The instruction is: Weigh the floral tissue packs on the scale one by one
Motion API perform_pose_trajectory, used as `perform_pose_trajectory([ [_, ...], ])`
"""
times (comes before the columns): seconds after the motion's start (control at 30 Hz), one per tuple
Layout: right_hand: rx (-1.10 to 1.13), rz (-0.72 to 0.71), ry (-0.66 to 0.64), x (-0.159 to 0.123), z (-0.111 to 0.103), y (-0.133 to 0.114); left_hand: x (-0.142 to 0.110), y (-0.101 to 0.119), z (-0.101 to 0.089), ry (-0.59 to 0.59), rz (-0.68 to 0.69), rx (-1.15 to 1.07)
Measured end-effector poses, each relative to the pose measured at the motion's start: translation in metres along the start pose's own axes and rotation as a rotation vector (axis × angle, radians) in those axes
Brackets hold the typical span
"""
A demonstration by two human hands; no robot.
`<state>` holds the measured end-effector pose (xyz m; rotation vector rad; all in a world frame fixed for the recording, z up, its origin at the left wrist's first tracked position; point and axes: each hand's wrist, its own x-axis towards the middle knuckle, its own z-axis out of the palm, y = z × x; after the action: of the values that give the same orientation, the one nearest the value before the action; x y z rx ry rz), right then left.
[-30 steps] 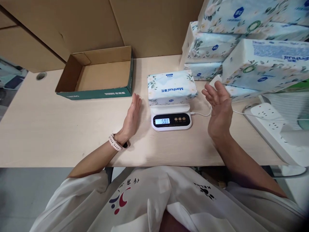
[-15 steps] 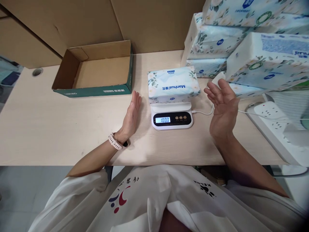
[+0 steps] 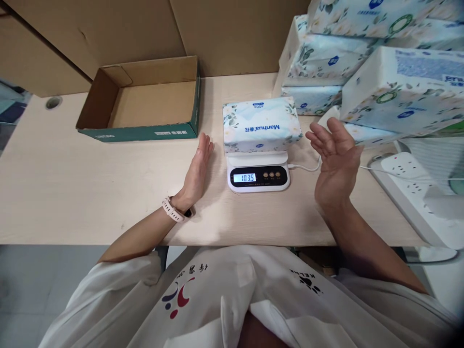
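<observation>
A blue-and-white floral pack of tissues (image 3: 260,126) lies on the white digital kitchen scale (image 3: 258,186), whose lit display reads 103.5. To the left of the scale, my left hand (image 3: 196,171) rests edge-down by the table, fingers extended and nothing in them. A pale pink watch strap circles that wrist. My right hand (image 3: 335,166) is raised to the right of the scale, palm turned inward, fingers loosely spread and holding nothing. Neither hand touches the tissue pack.
An open green cardboard box (image 3: 145,134) sits at the back left, with nothing inside. Several more tissue packs (image 3: 328,60) are stacked at the back right. A white power strip (image 3: 408,181) lies at the right, and a white cable (image 3: 306,168) runs from the scale.
The scale's display has gone from 100.0 to 103.5. Both hands stay almost where they were; the whole view has shifted slightly.
</observation>
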<state>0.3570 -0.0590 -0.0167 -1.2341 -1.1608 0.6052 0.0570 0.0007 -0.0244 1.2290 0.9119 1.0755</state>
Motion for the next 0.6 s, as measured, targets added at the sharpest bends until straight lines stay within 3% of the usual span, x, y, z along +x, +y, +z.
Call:
perform_pose_trajectory([
  [0.6,0.025,-0.004,-0.025,-0.0035,0.0020,0.0026,0.0004,-0.0012,-0.0016,0.000,-0.017,0.016],
])
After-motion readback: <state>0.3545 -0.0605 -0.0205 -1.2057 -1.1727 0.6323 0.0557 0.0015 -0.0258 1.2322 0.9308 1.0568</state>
